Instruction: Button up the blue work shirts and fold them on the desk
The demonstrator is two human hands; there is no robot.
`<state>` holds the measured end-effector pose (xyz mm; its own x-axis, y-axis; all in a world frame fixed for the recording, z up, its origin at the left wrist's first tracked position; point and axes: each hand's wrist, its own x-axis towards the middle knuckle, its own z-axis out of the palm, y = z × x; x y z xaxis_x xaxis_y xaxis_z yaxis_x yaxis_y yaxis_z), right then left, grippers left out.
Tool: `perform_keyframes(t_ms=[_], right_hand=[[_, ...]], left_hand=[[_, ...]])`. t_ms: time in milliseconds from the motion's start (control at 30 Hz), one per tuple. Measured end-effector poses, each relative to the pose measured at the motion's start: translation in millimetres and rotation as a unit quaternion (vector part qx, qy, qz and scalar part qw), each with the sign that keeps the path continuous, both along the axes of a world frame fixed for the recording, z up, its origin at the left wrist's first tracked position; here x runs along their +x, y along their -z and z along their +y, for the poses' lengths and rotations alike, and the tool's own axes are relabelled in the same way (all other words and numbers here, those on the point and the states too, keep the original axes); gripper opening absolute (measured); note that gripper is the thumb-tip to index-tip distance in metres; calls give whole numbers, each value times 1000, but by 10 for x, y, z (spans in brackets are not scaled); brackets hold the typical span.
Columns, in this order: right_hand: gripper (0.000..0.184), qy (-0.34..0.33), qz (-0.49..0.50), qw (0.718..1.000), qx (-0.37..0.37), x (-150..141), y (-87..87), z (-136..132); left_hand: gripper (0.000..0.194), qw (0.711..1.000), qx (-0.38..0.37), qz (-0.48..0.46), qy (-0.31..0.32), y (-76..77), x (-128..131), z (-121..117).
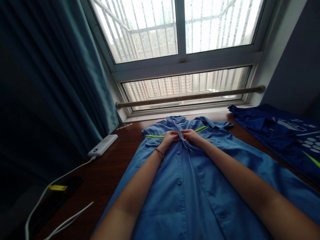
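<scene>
A blue short-sleeved shirt (160, 196) with yellow-green stripes lies front up, its collar toward the window. My left hand (171, 137) and my right hand (191, 136) meet at chest height on its front placket. Both are closed, pinching the placket edges between the fingertips; whatever button or hole sits there is hidden by the fingers. Below the hands the front hangs apart, with a button (179, 181) showing on the left edge. A beaded bracelet (159, 152) circles my left wrist.
On the brown wooden surface (107, 180), a white power bank (103, 145) with a white cable (70, 171) lies at left, beside a curtain (75, 66). A dark blue printed garment (280, 133) lies at right. A rail (190, 97) crosses the window behind.
</scene>
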<state>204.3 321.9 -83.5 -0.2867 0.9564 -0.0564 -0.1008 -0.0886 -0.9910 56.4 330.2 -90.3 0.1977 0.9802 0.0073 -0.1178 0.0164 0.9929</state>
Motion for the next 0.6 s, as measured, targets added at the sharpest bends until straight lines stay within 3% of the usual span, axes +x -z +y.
perform_keyframes(t_ms=[200,267,367,433,600], right_hand=[[23,101,-155,970,159,-39,11,-88],[25,132,-240,926,259,-37,-14,-132],[27,174,-360,828,393,-41,-19,-153],[25,175,-383,798,432,-53,7,-137],[23,159,-368,780,480,-91,90,-91]], left_hand=[[15,998,32,-32,-42,-96,33,-39],[15,997,41,-42,-45,-131,45,-45],[15,997,39,-52,-39,-127,55,-41],[15,998,27,-52,-33,-87,58,-31],[21,998,12,-47,-43,22,73,14]])
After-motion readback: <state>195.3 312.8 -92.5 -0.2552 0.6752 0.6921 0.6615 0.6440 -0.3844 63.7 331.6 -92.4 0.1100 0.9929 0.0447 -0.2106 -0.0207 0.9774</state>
